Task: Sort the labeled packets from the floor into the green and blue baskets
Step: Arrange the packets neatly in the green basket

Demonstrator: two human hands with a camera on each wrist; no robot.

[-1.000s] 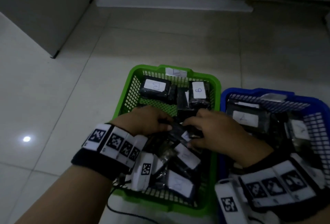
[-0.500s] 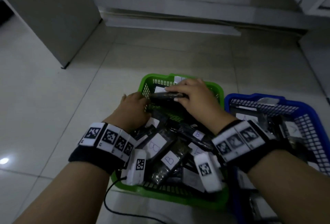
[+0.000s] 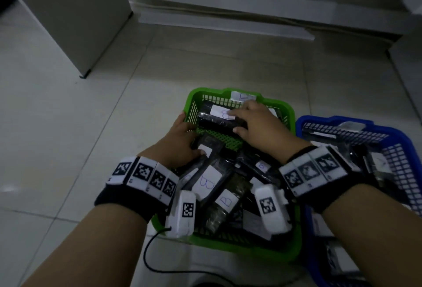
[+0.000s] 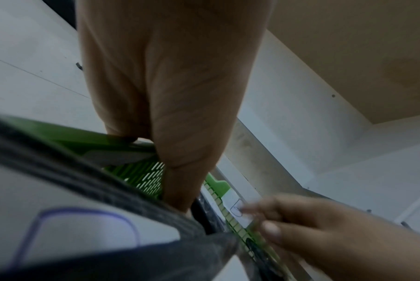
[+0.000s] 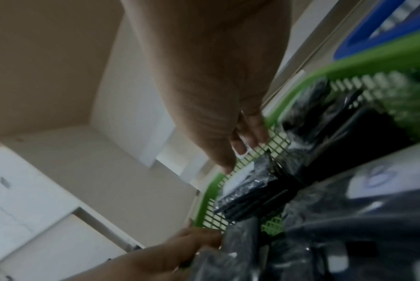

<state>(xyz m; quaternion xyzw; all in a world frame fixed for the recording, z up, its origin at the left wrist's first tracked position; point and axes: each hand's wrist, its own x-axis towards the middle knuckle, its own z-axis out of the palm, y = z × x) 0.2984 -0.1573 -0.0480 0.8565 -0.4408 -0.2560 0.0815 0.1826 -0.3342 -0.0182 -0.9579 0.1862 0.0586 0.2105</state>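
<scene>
Right hand [image 3: 260, 124] lies flat on the B-labeled packet [image 3: 219, 117] in the green basket [image 3: 285, 113]; left hand [image 3: 180, 142] holds its rim. Probably light, crinkly, slippery; pinch an edge.

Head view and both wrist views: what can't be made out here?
- Blue basket: contents dark, labels unreadable; cut by the head view's right edge.
- Left hand: fingertips hidden among packets.
- Tag on the green basket rim: partly covered by the right hand.
- Right wrist view: motion blur smears packet labels.
</scene>
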